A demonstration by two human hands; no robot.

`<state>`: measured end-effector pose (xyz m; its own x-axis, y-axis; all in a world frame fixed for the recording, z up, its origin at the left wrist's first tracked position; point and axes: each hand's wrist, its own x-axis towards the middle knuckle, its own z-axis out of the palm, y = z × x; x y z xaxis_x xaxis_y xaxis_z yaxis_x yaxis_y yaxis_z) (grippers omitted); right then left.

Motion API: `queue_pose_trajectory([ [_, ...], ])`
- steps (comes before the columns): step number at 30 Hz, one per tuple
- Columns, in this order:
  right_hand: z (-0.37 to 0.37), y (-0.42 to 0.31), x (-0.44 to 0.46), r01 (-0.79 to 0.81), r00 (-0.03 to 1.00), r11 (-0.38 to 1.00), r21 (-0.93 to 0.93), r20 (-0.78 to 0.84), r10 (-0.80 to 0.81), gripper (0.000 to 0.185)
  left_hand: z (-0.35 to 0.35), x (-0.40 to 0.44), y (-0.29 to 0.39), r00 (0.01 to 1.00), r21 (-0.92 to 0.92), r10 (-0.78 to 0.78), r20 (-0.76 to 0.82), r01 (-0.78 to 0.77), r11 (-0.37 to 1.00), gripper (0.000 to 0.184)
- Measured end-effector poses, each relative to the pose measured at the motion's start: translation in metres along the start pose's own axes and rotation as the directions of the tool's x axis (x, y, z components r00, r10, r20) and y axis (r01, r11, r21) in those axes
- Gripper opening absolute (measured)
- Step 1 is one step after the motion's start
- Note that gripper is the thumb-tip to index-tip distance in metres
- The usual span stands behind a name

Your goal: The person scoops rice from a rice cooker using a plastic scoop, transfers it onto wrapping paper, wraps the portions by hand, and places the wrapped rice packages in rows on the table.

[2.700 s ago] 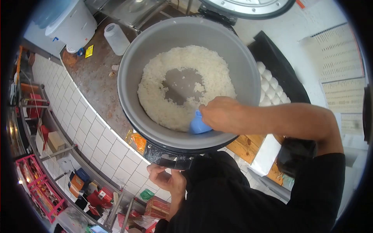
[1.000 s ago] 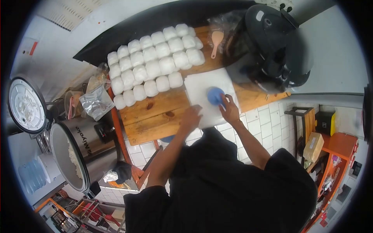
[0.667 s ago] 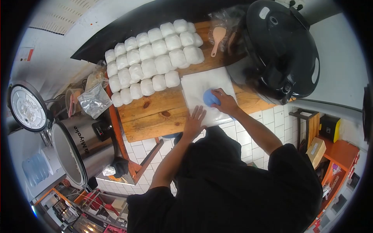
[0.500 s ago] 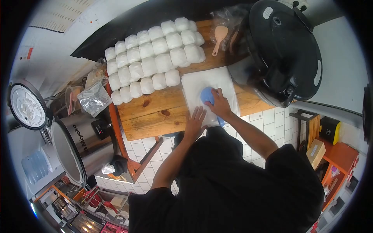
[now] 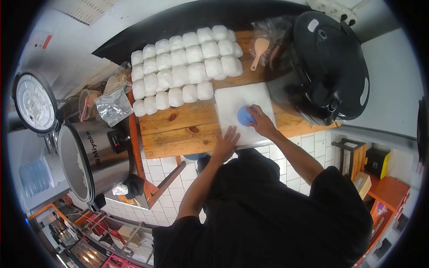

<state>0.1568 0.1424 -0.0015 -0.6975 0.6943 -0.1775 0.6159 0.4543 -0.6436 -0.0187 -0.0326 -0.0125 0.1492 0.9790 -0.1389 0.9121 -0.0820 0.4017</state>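
Note:
My right hand (image 5: 262, 123) is closed on a round, smooth blue bowl-like object (image 5: 245, 115); its exact kind is unclear. The blue object rests on a stack of white paper sheets (image 5: 237, 94) at the table's near edge. My left hand (image 5: 227, 142) lies flat with fingers stretched over the lower left edge of the sheets, holding nothing. Several rows of white paper-wrapped bundles (image 5: 180, 75) stand on the wooden table (image 5: 172, 134), beyond and to the left of the paper.
A large black rice cooker (image 5: 333, 67) stands closed at the right. Near it lies a pink rice paddle (image 5: 259, 53) on clear plastic. At the left, a steel Miyako cooker (image 5: 105, 154) has its lid (image 5: 35, 102) raised. A foil-like silver packet (image 5: 113, 106) sits beside the table's left edge.
The whole view has shifted slightly. My right hand and the blue object sit a little closer to me on the paper. A blue strip beneath my right wrist no longer shows.

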Motion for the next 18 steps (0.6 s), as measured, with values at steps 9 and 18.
queue_pose_trajectory([
  [9, 0.003, -0.128, 0.038, 0.071, 0.994, 0.947, 0.312, 0.062, -0.095, 0.052, 0.014, -0.007, -0.004, 0.993, -0.019, 0.112, -0.032, -0.113, 0.993, 0.034],
  [18, 0.134, -0.183, 0.094, 0.176, 0.981, 0.877, 0.447, -0.01, -0.191, 0.048, 0.012, 0.001, 0.002, 0.993, -0.366, -0.102, -0.057, 0.074, 0.928, 0.025],
])
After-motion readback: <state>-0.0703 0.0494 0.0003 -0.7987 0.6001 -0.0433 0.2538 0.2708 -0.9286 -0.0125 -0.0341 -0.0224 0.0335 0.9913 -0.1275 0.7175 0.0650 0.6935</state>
